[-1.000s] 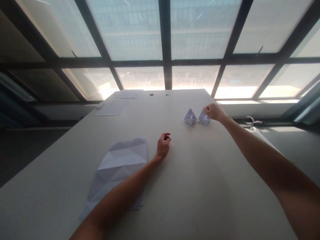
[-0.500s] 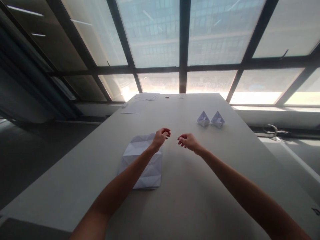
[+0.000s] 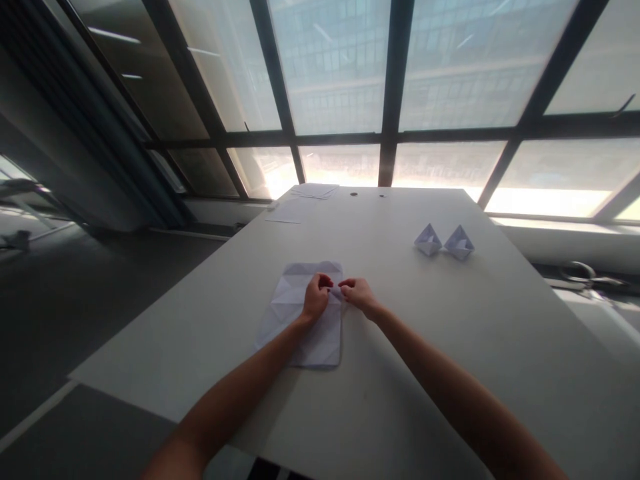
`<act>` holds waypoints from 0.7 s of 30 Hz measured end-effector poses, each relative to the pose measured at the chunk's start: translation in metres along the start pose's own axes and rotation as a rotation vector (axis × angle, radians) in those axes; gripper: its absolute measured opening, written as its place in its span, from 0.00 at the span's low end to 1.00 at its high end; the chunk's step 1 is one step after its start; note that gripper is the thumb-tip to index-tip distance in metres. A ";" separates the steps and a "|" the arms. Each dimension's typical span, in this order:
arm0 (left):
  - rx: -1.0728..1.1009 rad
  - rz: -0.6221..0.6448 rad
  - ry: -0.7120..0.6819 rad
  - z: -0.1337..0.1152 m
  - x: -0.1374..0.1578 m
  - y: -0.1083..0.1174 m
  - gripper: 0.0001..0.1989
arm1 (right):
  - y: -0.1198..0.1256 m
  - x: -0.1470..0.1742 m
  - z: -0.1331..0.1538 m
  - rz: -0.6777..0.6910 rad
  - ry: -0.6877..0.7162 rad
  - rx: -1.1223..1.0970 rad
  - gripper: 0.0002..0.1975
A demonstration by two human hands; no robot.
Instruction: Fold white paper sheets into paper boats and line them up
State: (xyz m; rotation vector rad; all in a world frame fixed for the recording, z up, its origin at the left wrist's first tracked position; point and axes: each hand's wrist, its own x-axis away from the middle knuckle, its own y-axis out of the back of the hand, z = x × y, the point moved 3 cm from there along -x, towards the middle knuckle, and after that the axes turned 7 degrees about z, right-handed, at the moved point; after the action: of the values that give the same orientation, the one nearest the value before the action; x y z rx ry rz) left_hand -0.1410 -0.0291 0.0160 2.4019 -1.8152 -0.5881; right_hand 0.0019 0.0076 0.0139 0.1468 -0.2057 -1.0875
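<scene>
White creased sheets of paper (image 3: 287, 313) lie in a stack on the table before me, their fold lines showing. Over the stack's right part rests my left hand (image 3: 317, 297), fingers curled in a pinch at the right edge of the top sheet. Facing it, my right hand (image 3: 357, 295) is closed, its fingertips pinching the same paper edge. A small raised bit of paper shows between the two hands. My left forearm hides the lower left part of the stack.
Two folded paper shapes (image 3: 429, 241) stand side by side at the right of the white table (image 3: 400, 373). Flat white sheets (image 3: 285, 212) lie at its far left. Windows rise beyond the far end, and a dark curtain (image 3: 115, 153) hangs at left.
Both hands have come down and closer together onto the stack's right edge, where they now pinch the paper. The view has swung slightly left.
</scene>
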 end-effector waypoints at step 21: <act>-0.187 0.043 -0.381 -0.108 -0.016 -0.036 0.14 | 0.140 0.045 -0.010 -0.521 0.248 -0.169 0.22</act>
State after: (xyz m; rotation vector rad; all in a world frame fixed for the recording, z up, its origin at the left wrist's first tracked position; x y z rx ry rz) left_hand -0.0745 -0.0210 0.1097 2.2366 -1.8330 -1.2222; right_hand 0.1457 0.0316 0.0388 0.1873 0.1595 -1.5846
